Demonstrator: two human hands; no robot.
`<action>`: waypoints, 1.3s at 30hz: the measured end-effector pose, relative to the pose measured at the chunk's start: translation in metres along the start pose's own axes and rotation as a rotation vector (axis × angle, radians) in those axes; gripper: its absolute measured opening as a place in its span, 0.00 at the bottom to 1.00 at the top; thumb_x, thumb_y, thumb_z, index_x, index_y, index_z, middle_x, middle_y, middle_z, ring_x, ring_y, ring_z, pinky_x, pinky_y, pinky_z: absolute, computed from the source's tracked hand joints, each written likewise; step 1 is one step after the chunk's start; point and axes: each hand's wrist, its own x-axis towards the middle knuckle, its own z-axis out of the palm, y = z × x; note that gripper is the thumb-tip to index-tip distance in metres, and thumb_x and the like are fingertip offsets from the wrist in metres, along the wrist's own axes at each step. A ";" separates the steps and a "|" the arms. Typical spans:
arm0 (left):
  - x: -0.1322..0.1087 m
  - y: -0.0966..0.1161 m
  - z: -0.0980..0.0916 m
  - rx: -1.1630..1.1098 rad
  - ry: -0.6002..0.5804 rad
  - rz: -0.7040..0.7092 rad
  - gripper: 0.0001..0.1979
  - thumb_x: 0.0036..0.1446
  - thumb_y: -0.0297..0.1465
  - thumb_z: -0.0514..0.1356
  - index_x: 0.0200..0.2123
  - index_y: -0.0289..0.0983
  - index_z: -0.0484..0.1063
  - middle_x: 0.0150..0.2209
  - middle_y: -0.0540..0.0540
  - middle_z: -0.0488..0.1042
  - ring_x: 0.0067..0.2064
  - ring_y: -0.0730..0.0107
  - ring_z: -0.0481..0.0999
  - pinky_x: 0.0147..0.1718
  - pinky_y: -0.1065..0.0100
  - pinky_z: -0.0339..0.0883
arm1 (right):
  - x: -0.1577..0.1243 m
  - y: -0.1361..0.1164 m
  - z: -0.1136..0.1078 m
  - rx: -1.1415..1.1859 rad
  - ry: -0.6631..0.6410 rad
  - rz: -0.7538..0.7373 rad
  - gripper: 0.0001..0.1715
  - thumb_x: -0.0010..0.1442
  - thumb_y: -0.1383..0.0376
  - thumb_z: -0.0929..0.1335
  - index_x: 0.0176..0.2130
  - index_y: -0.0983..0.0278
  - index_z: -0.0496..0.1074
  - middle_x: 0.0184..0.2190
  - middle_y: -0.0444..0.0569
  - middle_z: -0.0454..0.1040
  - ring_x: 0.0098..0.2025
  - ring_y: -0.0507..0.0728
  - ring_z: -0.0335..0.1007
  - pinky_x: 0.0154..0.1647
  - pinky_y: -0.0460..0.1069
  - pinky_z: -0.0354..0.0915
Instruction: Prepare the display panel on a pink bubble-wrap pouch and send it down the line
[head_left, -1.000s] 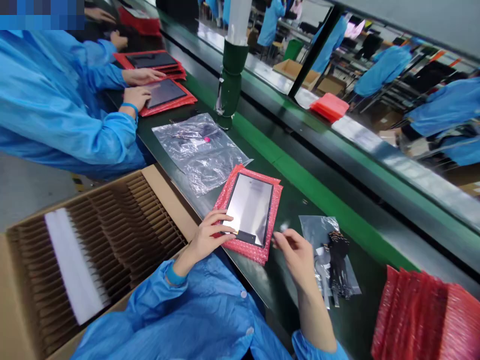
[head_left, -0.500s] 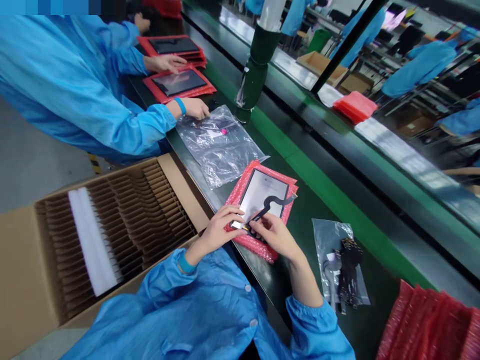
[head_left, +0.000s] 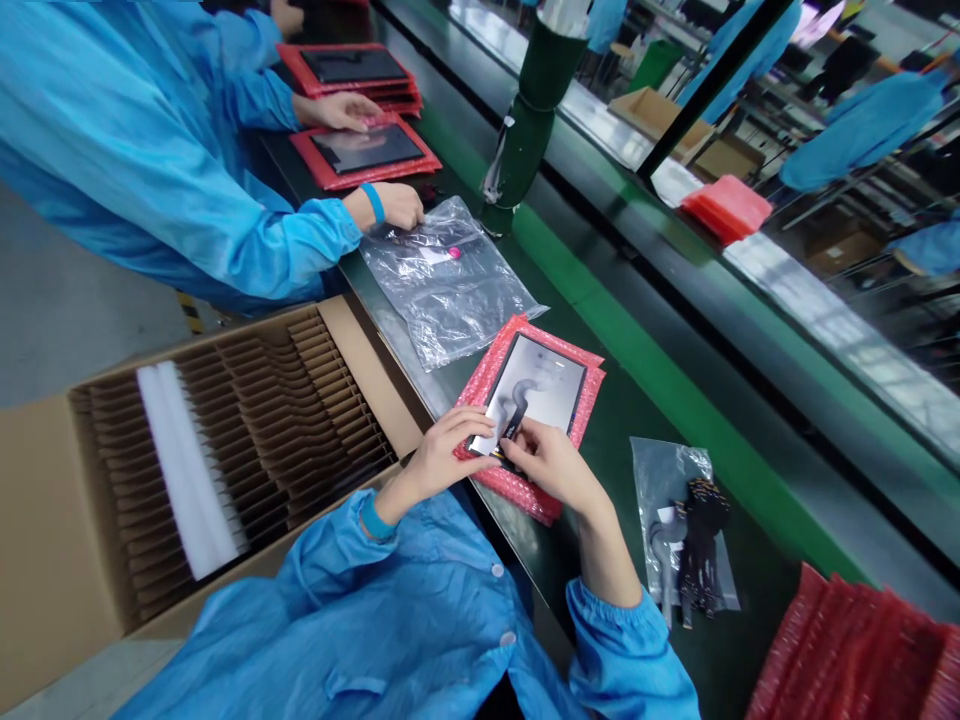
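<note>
A flat display panel [head_left: 551,372] with a dark border and a pale, shiny face lies on red bubble-wrap sleeves [head_left: 587,405] on the dark green bench. My left hand [head_left: 455,445] holds the panel's near left corner, thumb and fingers closed at the edge. Pinched between thumb and fingers of my right hand [head_left: 556,465] is a black flex cable [head_left: 516,412], its near end close to the panel's lower edge. The cable's free end looks blurred over the panel's face. My fingers partly hide the spot where cable and panel meet.
A clear plastic bag [head_left: 457,300] lies beyond the panel, near a co-worker's hand [head_left: 397,206]. More flex cables [head_left: 703,545] rest on a small bag at right. Red bubble sleeves [head_left: 855,650] are stacked nearer me. An open carton [head_left: 371,385] with cardboard dividers stands at left.
The flex cable's free end has swung from the panel's right edge toward its middle and left. My hands stay at the panel's near edge; the view has shifted slightly.
</note>
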 end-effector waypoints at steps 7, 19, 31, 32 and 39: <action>-0.001 -0.002 0.000 -0.003 -0.001 -0.006 0.18 0.62 0.38 0.76 0.52 0.40 0.80 0.52 0.40 0.85 0.62 0.50 0.82 0.64 0.45 0.77 | 0.001 -0.002 -0.003 0.011 -0.036 0.034 0.18 0.71 0.50 0.68 0.40 0.62 0.71 0.26 0.42 0.72 0.27 0.55 0.66 0.30 0.50 0.58; 0.001 0.001 -0.001 0.013 -0.007 -0.017 0.18 0.62 0.37 0.76 0.52 0.40 0.80 0.52 0.40 0.86 0.61 0.52 0.82 0.64 0.46 0.77 | -0.001 -0.002 -0.002 0.070 -0.043 0.117 0.19 0.69 0.49 0.70 0.35 0.60 0.68 0.25 0.44 0.76 0.24 0.56 0.72 0.27 0.48 0.63; 0.001 0.005 0.006 0.018 -0.050 -0.136 0.21 0.62 0.45 0.75 0.53 0.42 0.81 0.52 0.39 0.84 0.61 0.49 0.81 0.64 0.44 0.75 | 0.003 0.006 -0.006 0.099 -0.157 0.151 0.04 0.75 0.65 0.68 0.44 0.63 0.70 0.24 0.42 0.76 0.17 0.54 0.69 0.17 0.45 0.59; 0.001 0.007 0.005 0.012 -0.075 -0.171 0.23 0.62 0.46 0.75 0.55 0.42 0.81 0.55 0.38 0.83 0.63 0.48 0.79 0.66 0.42 0.73 | 0.003 0.005 -0.006 0.098 -0.157 0.159 0.03 0.75 0.67 0.68 0.44 0.63 0.69 0.24 0.42 0.76 0.16 0.53 0.69 0.17 0.44 0.59; -0.004 0.020 -0.005 0.046 -0.289 -0.364 0.31 0.65 0.39 0.73 0.69 0.51 0.73 0.73 0.41 0.71 0.78 0.46 0.62 0.77 0.35 0.58 | 0.006 0.009 0.000 0.076 -0.088 0.222 0.10 0.70 0.71 0.71 0.37 0.61 0.67 0.19 0.38 0.72 0.15 0.53 0.68 0.17 0.44 0.57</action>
